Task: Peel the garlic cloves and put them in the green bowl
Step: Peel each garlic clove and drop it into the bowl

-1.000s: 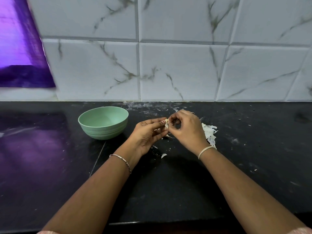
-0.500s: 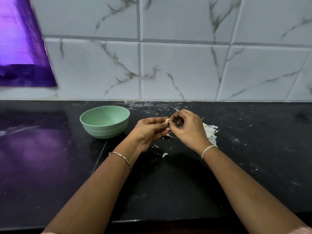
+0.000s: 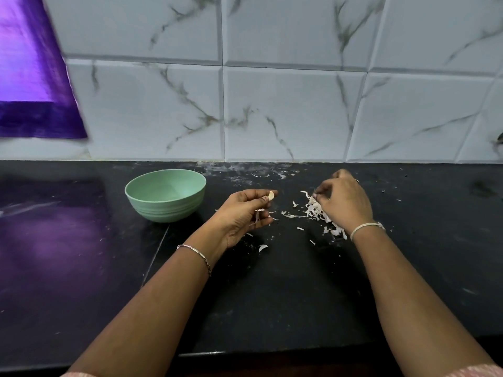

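Note:
A pale garlic clove (image 3: 271, 195) is pinched between the thumb and forefinger of my left hand (image 3: 243, 214), just right of the green bowl (image 3: 165, 195). The bowl stands on the black counter and looks empty inside. My right hand (image 3: 343, 200) hovers over a heap of white garlic peels (image 3: 317, 212), its fingertips curled together over the heap; whether they pinch a scrap of peel I cannot tell.
Loose peel scraps (image 3: 263, 247) lie scattered on the black counter (image 3: 272, 295) between and below my hands. A marbled tile wall rises behind. A purple sheet (image 3: 30, 77) hangs at the upper left, reflecting on the counter. The counter's front edge runs near the bottom.
My hands were together working on the clove. They have separated: the left keeps the clove, the right has moved right to the peel heap.

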Available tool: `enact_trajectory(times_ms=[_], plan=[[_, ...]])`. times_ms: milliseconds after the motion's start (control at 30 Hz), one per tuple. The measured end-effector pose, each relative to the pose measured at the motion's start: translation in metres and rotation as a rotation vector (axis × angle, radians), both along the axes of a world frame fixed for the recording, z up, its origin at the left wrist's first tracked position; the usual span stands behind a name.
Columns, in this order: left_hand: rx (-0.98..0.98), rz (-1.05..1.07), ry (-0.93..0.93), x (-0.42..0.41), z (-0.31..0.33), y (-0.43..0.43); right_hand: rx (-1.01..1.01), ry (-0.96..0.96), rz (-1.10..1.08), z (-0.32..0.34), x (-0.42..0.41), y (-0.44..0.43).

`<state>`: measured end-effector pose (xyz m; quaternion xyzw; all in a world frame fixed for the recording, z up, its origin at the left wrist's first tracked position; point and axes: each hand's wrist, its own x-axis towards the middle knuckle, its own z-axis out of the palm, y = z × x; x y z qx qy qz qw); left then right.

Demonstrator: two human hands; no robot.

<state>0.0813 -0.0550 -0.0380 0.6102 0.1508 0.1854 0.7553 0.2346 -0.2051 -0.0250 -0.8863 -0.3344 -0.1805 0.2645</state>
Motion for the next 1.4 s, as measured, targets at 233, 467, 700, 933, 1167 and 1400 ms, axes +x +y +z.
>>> enact_trajectory(times_ms=[233,467,700,933,1167,1400], plan=[[0.053,0.173,-0.029,0.004,-0.005,-0.001,0.059,0.07,0.092,-0.006,0.009,0.003],[0.432,0.37,0.009,0.008,-0.01,0.001,0.18,0.244,0.432,-0.005,-0.027,0.024],[0.77,0.42,-0.036,0.006,-0.008,-0.002,0.19,0.238,0.407,-0.011,-0.043,0.037],[0.835,0.403,-0.106,0.005,-0.006,-0.002,0.3,0.444,0.411,-0.012,-0.041,0.038],[0.918,0.383,-0.088,0.006,-0.009,-0.002,0.255,0.406,0.409,-0.011,-0.044,0.036],[0.839,0.372,-0.125,0.005,-0.008,-0.001,0.281,0.376,0.413,-0.011,-0.044,0.036]])
